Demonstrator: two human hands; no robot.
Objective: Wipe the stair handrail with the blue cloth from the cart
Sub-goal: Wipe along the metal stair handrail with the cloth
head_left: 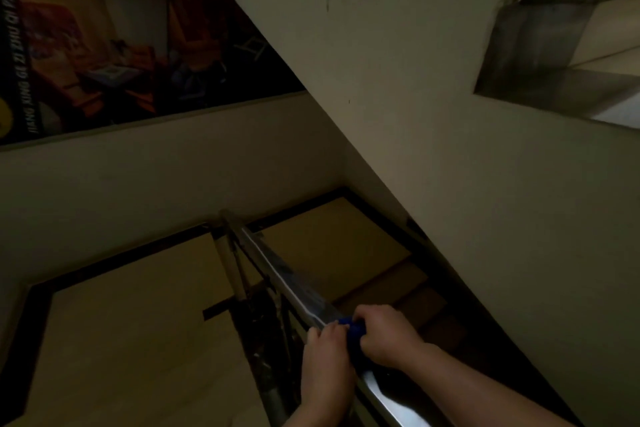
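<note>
Two hands, left hand point(325, 357) and right hand point(389, 336), curl their fingers round the small blue cloth point(354, 331) on the shiny metal stair handrail point(277, 265) (they hide most of it). Tan floor tiles point(138, 329) with black edges lie below, and a big dark picture poster point(104, 45) hangs on the wall point(173, 170).

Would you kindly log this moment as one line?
stage: wiping | left hand, right hand: grip blue cloth | cloth on handrail
</note>
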